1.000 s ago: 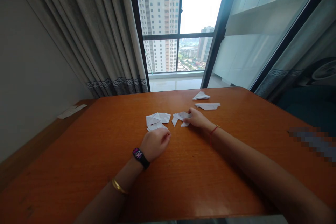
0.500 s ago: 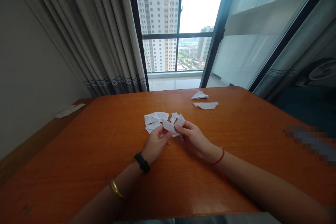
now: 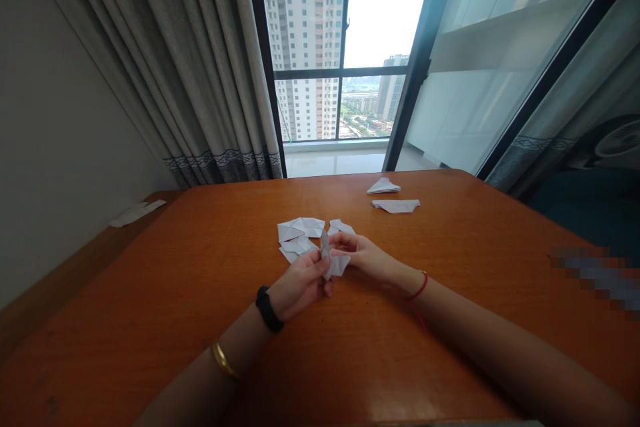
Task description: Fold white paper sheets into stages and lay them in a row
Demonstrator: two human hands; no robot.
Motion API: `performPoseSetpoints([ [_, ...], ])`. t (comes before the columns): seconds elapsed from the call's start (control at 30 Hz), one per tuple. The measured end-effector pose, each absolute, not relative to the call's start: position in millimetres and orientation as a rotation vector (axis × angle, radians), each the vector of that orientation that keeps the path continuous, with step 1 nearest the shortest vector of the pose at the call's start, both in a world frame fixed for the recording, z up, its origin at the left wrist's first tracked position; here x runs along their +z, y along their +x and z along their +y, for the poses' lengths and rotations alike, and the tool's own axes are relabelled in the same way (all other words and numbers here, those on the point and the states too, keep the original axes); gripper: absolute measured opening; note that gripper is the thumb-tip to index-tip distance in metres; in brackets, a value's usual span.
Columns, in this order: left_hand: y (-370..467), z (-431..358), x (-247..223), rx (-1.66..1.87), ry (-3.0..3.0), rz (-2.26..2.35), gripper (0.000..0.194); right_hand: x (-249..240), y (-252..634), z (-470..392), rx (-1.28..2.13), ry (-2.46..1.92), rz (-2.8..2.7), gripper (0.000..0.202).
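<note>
A folded white paper piece [image 3: 340, 265] is held up between my two hands, just above the table. My left hand [image 3: 304, 280] pinches it between thumb and fingers, and one part of it stands nearly upright there. On its other side, my right hand [image 3: 365, 253] has its thumb and fingers closed against the paper; its fingertips are partly hidden. More folded white papers [image 3: 301, 229] lie just beyond my left hand. Another small folded paper [image 3: 342, 226] shows behind my right fingers.
Two folded papers, a pointed one [image 3: 384, 186] and a long flat one [image 3: 396, 205], lie toward the far side of the wooden table [image 3: 200, 293]. White paper strips [image 3: 137, 213] rest on the ledge at left. A blurred-out object [image 3: 595, 273] lies at the right.
The folded paper has turned between my hands, from lying slanted to standing nearly upright on its left part. My left hand has shifted slightly right, and my right fingers have changed their hold.
</note>
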State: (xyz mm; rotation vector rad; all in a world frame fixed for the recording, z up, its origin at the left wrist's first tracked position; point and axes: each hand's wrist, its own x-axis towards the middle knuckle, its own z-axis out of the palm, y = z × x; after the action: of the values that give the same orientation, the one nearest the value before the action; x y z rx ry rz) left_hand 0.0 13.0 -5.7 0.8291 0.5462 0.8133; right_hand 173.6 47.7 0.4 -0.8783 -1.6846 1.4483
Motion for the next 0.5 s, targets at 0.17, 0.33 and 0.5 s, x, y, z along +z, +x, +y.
performPoseSetpoints([
  [0.17,-1,22,-9,1.067,0.701,0.702,0.033,6,193,110,0.561,-1.361,-2.045,0.026],
  [0.33,-3,26,-10,1.166,0.64,0.777,0.033,-3,196,144,0.551,-1.422,-2.209,0.024],
  [0.5,-2,25,-6,1.158,0.626,0.862,0.024,-15,200,131,0.641,-1.535,-2.17,0.021],
])
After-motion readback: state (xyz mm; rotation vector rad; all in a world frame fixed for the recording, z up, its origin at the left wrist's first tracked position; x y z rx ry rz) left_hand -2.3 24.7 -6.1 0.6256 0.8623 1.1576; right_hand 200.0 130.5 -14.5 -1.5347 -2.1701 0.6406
